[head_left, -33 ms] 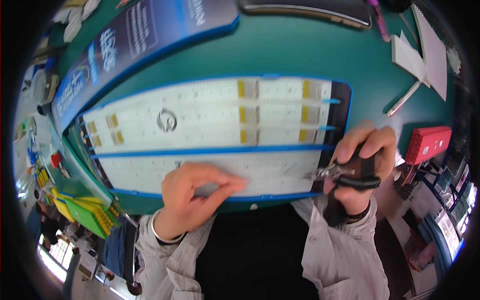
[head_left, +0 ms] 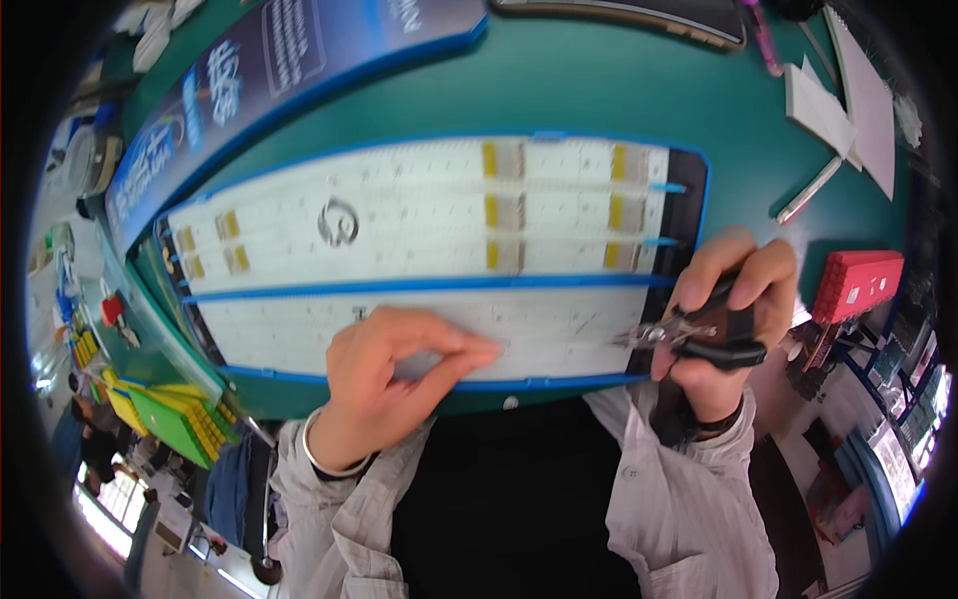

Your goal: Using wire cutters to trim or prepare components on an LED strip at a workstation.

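Observation:
My left hand hovers over the near white panel, thumb and fingertips pinched together; anything between them is too small to make out. Black-handled pliers are in my right hand, fingers wrapped round the grips. Their slim metal jaws point left across the right end of the panel, towards my left fingertips. Behind it, in the same blue-edged case, lies a wider white panel with a round black mark and several yellow-and-tan strips. Motion blurs both hands slightly.
A blue printed lid leans at the back left. A dark phone lies at the far edge of the green table. White papers, a pen and a red block sit to the right. Green and yellow trays stand left.
The white panels sit slightly higher in the picture, and both hands appear a little further right. My grip on the pliers and my left pinch look the same.

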`<state>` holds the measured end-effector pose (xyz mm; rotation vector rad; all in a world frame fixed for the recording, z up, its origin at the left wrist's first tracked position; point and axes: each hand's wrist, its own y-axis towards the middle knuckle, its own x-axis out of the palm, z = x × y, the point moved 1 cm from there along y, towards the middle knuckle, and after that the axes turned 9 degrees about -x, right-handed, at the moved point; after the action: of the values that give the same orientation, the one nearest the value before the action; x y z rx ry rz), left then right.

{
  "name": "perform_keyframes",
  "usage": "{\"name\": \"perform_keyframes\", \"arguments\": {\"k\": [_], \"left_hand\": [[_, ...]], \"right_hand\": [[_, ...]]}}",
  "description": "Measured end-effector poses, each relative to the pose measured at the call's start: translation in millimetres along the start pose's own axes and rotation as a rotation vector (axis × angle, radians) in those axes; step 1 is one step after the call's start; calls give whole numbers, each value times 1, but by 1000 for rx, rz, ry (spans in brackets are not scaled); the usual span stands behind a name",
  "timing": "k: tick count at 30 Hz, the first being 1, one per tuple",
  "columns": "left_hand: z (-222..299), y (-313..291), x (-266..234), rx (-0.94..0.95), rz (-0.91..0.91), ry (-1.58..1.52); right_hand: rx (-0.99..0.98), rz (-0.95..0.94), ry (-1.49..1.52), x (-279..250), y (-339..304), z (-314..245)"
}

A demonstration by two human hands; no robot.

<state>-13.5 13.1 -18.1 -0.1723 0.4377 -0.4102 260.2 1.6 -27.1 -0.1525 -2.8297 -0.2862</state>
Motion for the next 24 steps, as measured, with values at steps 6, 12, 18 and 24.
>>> {"name": "perform_keyframes", "arguments": {"k": [6, 12, 18, 24], "left_hand": [[-3, 5, 6, 200, 86, 4], [5, 4, 1, 163, -58, -15], [-5, 4, 4, 143, -41, -121], [-2, 8, 5, 142, -17, -134]], "right_hand": [[-41, -141, 151, 16, -14, -7], [-111, -309, -272, 32, -17, -9], [-161, -355, -361, 36, -20, -9], [-239, -358, -401, 34, -25, -11]]}}
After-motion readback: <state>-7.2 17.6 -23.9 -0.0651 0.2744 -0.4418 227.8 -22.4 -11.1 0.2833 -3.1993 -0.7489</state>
